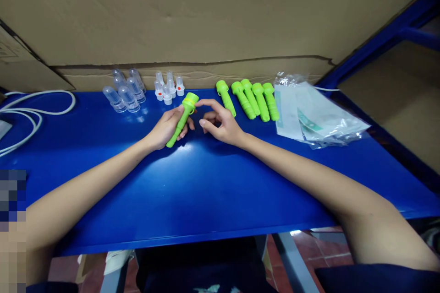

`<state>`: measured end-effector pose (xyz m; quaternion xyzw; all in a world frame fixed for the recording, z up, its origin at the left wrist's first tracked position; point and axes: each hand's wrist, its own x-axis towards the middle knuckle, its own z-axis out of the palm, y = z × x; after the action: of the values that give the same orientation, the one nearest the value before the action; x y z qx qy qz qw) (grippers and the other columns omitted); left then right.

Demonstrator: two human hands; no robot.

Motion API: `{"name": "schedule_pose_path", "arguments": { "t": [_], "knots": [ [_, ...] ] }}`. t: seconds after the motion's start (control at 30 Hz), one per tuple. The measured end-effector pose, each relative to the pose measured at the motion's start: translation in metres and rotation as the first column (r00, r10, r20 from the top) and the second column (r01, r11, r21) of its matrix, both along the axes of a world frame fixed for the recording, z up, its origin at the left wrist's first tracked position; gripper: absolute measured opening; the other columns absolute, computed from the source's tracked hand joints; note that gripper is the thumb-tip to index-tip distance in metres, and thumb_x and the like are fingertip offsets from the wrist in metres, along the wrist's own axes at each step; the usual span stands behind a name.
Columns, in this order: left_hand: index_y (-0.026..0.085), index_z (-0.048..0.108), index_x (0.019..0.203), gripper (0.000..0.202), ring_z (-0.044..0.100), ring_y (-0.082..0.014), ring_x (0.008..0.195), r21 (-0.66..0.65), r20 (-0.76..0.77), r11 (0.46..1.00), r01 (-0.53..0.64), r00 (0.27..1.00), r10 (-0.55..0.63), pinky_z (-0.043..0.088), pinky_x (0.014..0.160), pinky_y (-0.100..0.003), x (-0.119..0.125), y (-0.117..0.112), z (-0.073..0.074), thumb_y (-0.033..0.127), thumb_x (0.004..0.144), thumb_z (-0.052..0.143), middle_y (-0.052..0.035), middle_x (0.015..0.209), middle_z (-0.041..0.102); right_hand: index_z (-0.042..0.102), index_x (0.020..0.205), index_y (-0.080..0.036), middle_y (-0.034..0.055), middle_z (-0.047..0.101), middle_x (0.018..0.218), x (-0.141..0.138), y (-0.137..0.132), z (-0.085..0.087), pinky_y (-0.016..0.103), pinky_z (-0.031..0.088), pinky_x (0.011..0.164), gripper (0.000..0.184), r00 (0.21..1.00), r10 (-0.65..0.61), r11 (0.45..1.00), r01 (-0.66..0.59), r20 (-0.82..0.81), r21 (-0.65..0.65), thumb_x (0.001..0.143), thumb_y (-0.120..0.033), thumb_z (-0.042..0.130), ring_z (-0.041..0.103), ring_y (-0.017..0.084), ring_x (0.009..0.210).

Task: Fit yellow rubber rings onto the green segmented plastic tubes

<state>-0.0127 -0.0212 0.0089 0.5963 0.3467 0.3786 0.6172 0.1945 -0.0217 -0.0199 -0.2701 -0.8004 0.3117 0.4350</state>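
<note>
My left hand (170,126) is closed around a lime-green flashlight (181,120), its wide head tilted up and away to the right. A yellowish ring shows just below that head. My right hand (222,123) has its index finger stretched toward the flashlight's head, at or very near its edge; I cannot tell if it touches. Its thumb stands apart from the fingers and nothing is in its grasp. Beyond my hands stand several small white-based pieces with clear domes (167,89). To the right lie several more green flashlights (256,100).
Several clear plastic tubes (129,94) stand at the back left. Clear bags with printed sheets (312,112) lie on the right of the blue table (172,201). A white cable (37,112) coils at the left edge. Cardboard (192,13) walls off the back.
</note>
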Motion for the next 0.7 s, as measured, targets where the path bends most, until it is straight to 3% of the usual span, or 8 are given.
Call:
{"name": "schedule_pose_path", "arguments": {
  "t": [0.17,0.33,0.47,0.7],
  "knots": [
    [0.012,0.060,0.098,0.050,0.049,-0.0073,0.041,0.034,0.009,0.998,0.057,0.998,-0.057,0.040,0.039,-0.019,-0.001,0.001,-0.003,0.061,0.102,0.051,-0.0002,0.066,0.063,0.039,0.132,-0.022,-0.0103,0.055,0.067,-0.005,0.001,-0.004,0.021,0.037,0.048,0.038,1.000,-0.002,1.000,0.002,-0.023,0.010,0.101,-0.034,0.058,0.049,0.007,0.049],
    [0.014,0.059,0.082,0.057,0.048,-0.0068,0.040,0.100,-0.084,0.983,0.155,0.986,-0.147,0.039,0.040,-0.017,-0.002,0.001,-0.005,0.066,0.101,0.048,0.0023,0.052,0.055,0.028,0.144,-0.024,-0.0070,0.065,0.077,-0.007,0.000,-0.006,0.020,0.038,0.047,0.053,1.000,0.018,0.999,-0.017,-0.017,0.038,0.100,-0.028,0.057,0.052,0.007,0.050],
    [0.014,0.060,0.082,0.056,0.047,-0.0069,0.040,0.092,-0.071,0.988,0.123,0.991,-0.117,0.039,0.039,-0.018,-0.001,0.001,-0.004,0.065,0.102,0.047,0.0018,0.053,0.056,0.031,0.145,-0.021,-0.0059,0.066,0.078,-0.007,-0.002,-0.003,0.020,0.040,0.049,0.052,0.999,0.034,0.998,-0.035,0.033,0.048,0.099,-0.023,0.055,0.052,0.007,0.051],
    [0.014,0.059,0.092,0.044,0.048,-0.0068,0.039,-0.011,-0.010,1.000,0.016,1.000,-0.016,0.038,0.036,-0.019,0.001,0.001,-0.002,0.055,0.104,0.049,-0.0004,0.066,0.065,0.033,0.156,-0.019,-0.0116,0.050,0.061,-0.002,-0.002,0.004,0.021,0.040,0.051,0.059,0.990,0.045,0.999,-0.049,0.132,0.023,0.101,-0.026,0.054,0.049,0.008,0.048]
  ]
}}
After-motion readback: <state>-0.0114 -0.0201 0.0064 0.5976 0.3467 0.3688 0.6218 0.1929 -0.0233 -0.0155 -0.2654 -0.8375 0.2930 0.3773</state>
